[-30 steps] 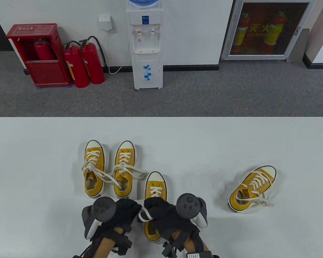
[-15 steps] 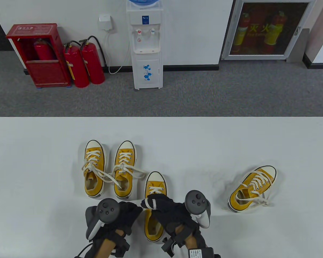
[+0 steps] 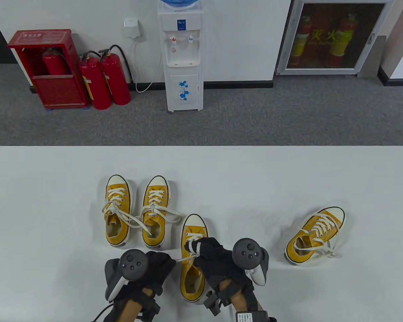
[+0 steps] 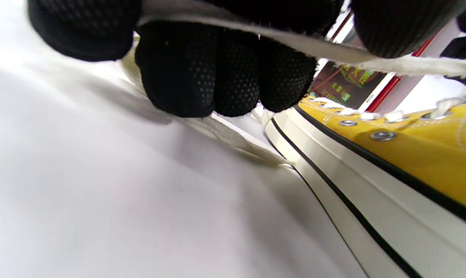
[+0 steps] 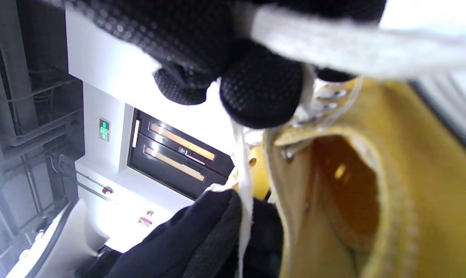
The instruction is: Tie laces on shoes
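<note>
We see a yellow canvas shoe (image 3: 192,265) with a white toe cap, a white sole edged by a thin black line, and metal eyelets, lying at the lower centre of the table view with its toe toward the top of the frame. Its white lace (image 3: 184,259) is loose at the upper eyelets and runs out to the left side of the shoe. The left hand (image 3: 154,268), just left of the shoe, has its fingers curled round one stretch of the lace; in the left wrist view the flat white lace passes between the gloved fingers (image 4: 202,73) just above the desk. The right hand (image 3: 215,258) sits over the shoe's tongue and pinches another part of the lace, which in the right wrist view hangs down from the fingertips (image 5: 262,88) beside the shoe's open mouth.

The desk (image 3: 53,201) is plain white with rounded far corners. On it, at centre left, stands a pair of matching yellow shoes (image 3: 136,211) side by side, their laces trailing across each other. A fourth yellow shoe (image 3: 314,234) lies at an angle at the right, well apart.

Beyond the desk we see grey carpet, a white water dispenser (image 3: 183,57) at top centre, two red fire extinguishers (image 3: 104,78) beside a red cabinet (image 3: 48,68) at upper left, and a glass-fronted extinguisher box (image 3: 332,37) at upper right.
</note>
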The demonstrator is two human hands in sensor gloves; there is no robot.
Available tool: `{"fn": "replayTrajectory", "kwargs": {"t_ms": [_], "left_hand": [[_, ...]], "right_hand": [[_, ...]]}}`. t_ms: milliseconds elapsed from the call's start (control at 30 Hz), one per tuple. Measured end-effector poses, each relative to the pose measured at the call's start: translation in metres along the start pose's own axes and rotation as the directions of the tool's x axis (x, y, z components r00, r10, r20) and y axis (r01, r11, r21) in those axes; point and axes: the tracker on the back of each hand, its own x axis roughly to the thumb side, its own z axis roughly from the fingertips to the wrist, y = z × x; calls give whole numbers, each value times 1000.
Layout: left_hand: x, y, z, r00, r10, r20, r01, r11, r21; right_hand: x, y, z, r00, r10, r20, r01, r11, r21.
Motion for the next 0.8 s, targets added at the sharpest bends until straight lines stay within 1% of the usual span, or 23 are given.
{"fn": "replayTrajectory", "kwargs": {"t_ms": [133, 233, 300, 367, 467, 633, 700, 800], "left_hand": [[0, 1, 2, 1000, 2, 10, -2, 1000, 3], [0, 1, 1, 1000, -11, 8, 11, 1000, 1], [1, 2, 1, 1000, -24, -7, 25, 999, 34], [2, 2, -1, 999, -51, -18, 52, 997, 64], [4, 0, -6, 995, -95, -37, 98, 992, 74], [3, -1, -14, 991, -103, -89, 107, 993, 45], [3, -5, -20, 989, -78, -126, 76, 997, -25], [6, -7, -25, 985, -91, -146, 86, 996, -39]], "right_hand": [[1, -2, 0, 998, 54, 9, -54, 998, -33], [-1, -1, 0, 1000, 17, 6, -17, 1000, 0], [-1, -1, 0, 1000, 7, 8, -7, 1000, 11], [-1, 0, 0, 999, -36, 9, 36, 999, 17], [-1, 2, -1, 995, -103, 3, 103, 994, 37], [0, 4, -1, 989, -148, 5, 148, 987, 61], [0, 5, -1, 987, -161, 6, 160, 985, 68], [1, 4, -1, 987, -159, 10, 157, 985, 72]]}}
